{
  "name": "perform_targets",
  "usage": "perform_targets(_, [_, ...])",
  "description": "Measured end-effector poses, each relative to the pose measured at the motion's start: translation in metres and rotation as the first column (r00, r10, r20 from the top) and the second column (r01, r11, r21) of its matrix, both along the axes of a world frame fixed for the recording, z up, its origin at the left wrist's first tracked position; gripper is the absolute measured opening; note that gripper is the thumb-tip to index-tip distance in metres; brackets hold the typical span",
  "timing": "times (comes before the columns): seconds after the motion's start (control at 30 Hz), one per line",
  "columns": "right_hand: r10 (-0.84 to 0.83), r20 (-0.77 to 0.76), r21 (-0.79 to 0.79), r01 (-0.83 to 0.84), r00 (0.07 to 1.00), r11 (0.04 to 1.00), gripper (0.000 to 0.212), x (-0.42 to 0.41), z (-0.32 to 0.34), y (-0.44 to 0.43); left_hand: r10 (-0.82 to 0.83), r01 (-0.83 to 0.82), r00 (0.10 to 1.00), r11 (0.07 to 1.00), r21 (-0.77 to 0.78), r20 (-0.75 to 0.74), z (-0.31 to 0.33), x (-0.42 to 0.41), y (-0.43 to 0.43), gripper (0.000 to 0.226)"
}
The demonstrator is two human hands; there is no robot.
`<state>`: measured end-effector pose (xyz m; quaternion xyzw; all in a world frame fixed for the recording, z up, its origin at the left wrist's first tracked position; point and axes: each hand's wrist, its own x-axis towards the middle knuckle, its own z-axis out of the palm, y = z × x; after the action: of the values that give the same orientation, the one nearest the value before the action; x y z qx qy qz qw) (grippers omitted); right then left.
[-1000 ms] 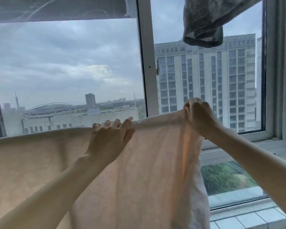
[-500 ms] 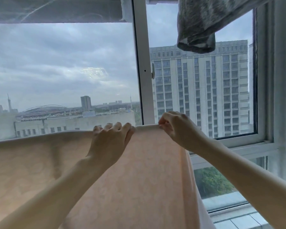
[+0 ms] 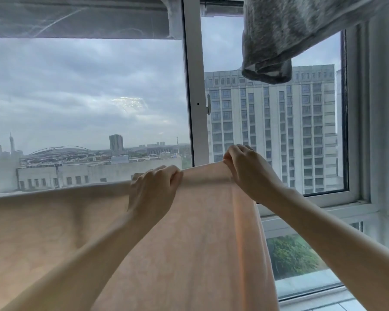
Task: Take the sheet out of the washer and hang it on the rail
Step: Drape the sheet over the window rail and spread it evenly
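Head view: left hand (image 3: 153, 191) now grips sheet (image 3: 200, 243) edge.

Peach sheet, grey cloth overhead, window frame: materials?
Peach sheet: thin woven fabric, likely cotton; matte, daylight glows through it. Grey cloth: thicker heathered knit or terry, fuzzy, opaque. Window frame: smooth white, probably painted metal or uPVC; cannot tell which.

**Peach sheet hangs at the window**

The sheet (image 3: 189, 243) is thin, soft and pale peach. It hangs down flat like a curtain, below the white window post (image 3: 194, 86). Its top fold runs from far left of the post to just right of it. The left hand (image 3: 152, 194) and right hand (image 3: 248, 173) grip that fold, one on each side of the post's foot.
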<state>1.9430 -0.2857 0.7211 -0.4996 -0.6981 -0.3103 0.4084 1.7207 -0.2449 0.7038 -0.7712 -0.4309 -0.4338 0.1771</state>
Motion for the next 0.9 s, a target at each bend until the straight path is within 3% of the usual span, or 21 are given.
perform_targets(0.13, [0.077,-0.100,-0.153,-0.092,0.992,0.984,0.005,0.016,-0.012,0.002,-0.028,0.031,0.999,0.998,-0.062,0.041,0.001,0.004,0.005,0.033])
perform_targets(0.27, [0.142,-0.333,-0.226,-0.225,0.932,0.948,0.020,0.035,-0.031,-0.001,0.014,-0.012,0.999,0.999,-0.043,0.044,0.000,0.004,0.006,0.037])
perform_targets(0.33, [0.124,-0.354,-0.324,-0.246,0.927,0.914,0.026,0.040,-0.045,-0.003,-0.024,0.024,1.000,1.000,-0.004,0.004,0.000,0.009,0.003,0.038])
perform_targets(0.43, [0.118,-0.330,-0.405,-0.254,0.936,0.878,0.009,0.047,-0.065,-0.004,-0.148,0.153,0.986,0.986,0.064,-0.073,-0.005,0.024,-0.003,0.027])
perform_targets(0.47, [0.145,-0.354,-0.411,-0.293,0.924,0.863,0.003,0.048,-0.068,-0.006,-0.174,0.181,0.981,0.980,0.086,-0.082,-0.006,0.030,-0.004,0.024])
perform_targets(0.53, [0.180,-0.451,-0.401,-0.379,0.874,0.834,0.020,0.053,-0.071,-0.008,-0.200,0.204,0.979,0.973,0.105,-0.046,-0.004,0.039,-0.002,0.022])
perform_targets(0.6, [0.173,-0.529,-0.375,-0.412,0.831,0.831,0.020,0.057,-0.072,-0.011,-0.210,0.209,0.978,0.972,0.104,-0.003,0.001,0.044,0.002,0.023])
perform_targets(0.7, [0.180,-0.498,-0.354,-0.389,0.848,0.851,0.004,0.057,-0.075,-0.014,-0.231,0.229,0.973,0.970,0.085,0.015,0.006,0.048,0.006,0.021])
perform_targets(0.9, [0.090,-0.507,-0.298,-0.272,0.857,0.915,0.008,0.062,-0.078,-0.012,-0.180,0.172,0.981,0.979,0.109,0.068,0.011,0.054,0.006,0.021])
